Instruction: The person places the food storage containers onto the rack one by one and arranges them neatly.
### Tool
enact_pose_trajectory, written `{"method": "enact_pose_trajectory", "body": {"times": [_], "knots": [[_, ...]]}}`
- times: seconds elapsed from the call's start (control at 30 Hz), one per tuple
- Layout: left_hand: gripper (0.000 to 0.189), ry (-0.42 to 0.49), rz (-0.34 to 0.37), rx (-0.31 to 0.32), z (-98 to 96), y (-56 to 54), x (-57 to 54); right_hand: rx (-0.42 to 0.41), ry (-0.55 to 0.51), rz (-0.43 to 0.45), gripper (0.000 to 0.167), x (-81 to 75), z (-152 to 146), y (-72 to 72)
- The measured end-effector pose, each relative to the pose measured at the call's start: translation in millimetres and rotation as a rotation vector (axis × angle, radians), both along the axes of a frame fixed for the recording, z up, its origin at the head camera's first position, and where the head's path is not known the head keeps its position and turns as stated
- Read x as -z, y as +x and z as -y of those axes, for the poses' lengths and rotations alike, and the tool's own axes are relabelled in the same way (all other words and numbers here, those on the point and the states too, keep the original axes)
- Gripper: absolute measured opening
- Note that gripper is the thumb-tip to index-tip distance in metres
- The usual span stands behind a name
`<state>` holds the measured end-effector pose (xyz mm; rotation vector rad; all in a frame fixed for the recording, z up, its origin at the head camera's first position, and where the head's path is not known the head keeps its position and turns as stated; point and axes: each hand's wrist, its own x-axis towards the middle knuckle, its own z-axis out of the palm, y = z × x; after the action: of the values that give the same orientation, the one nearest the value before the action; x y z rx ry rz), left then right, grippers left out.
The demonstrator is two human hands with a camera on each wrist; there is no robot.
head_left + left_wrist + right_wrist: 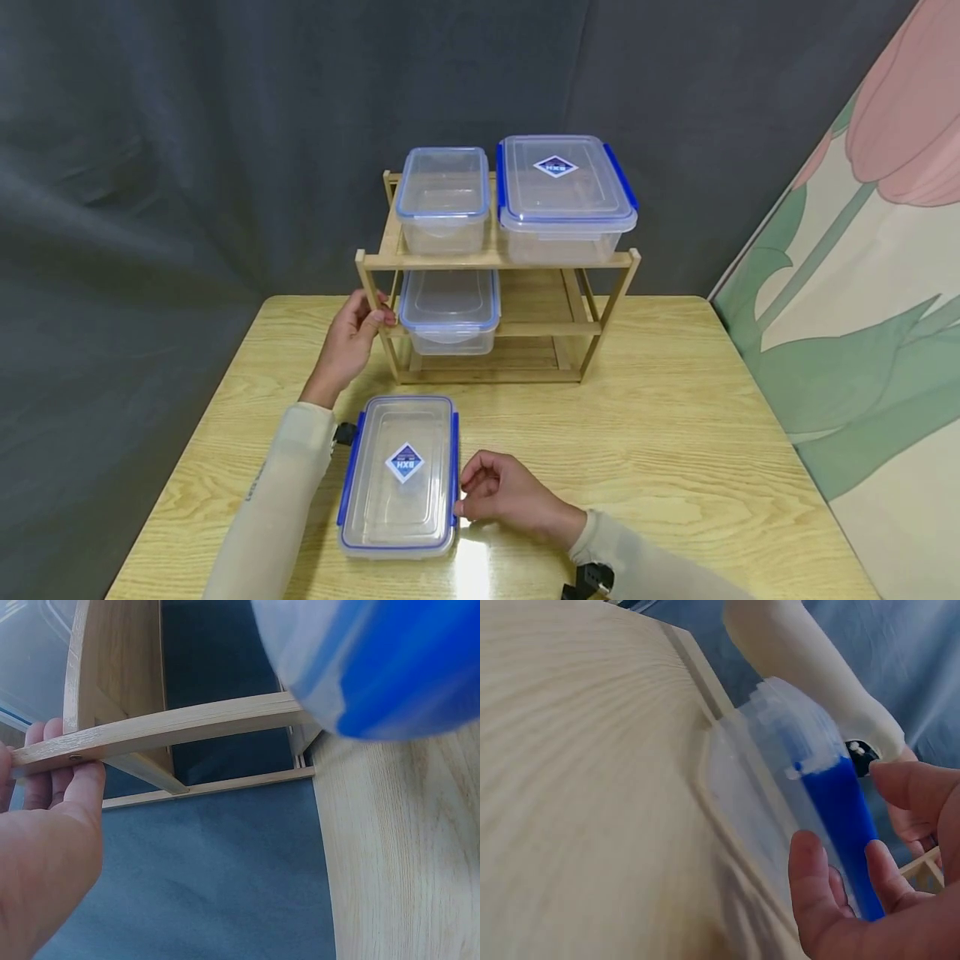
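Observation:
My left hand point(352, 333) grips the front left post of a wooden shelf rack point(495, 261); in the left wrist view its fingers point(84, 787) wrap the post. On the table in front lies a flat clear food container point(375, 517) with blue side latches and a diamond label on its lid. Beside its right edge is my right hand point(517, 500), fingers loosely bent. Seen from the right wrist, the fingertips point(808, 859) are close to the blue latch point(840, 817), and contact is hard to tell. That hand holds nothing visible.
Two lidded containers stand on the rack's top shelf: a smaller one point(442, 200) at left and a larger one point(566, 196) with blue latches at right. Another lidded container point(450, 308) sits on the middle shelf. A dark curtain point(300, 125) hangs behind the wooden table point(675, 417).

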<state>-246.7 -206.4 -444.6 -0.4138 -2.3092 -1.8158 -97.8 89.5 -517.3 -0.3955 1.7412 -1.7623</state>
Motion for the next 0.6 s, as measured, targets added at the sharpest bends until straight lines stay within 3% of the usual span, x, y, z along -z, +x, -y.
{"method": "enact_pose_trajectory", "body": {"times": [0.27, 0.6], "knots": [[0.032, 0.000, 0.002, 0.000, -0.3, -0.4, 1.4, 0.018, -0.040, 0.050, 0.043, 12.6, 3.6, 12.6], [0.030, -0.004, 0.012, -0.013, -0.5, -0.2, 0.3, 0.080, -0.120, 0.189, 0.057, 10.9, 11.9, 31.0]]}}
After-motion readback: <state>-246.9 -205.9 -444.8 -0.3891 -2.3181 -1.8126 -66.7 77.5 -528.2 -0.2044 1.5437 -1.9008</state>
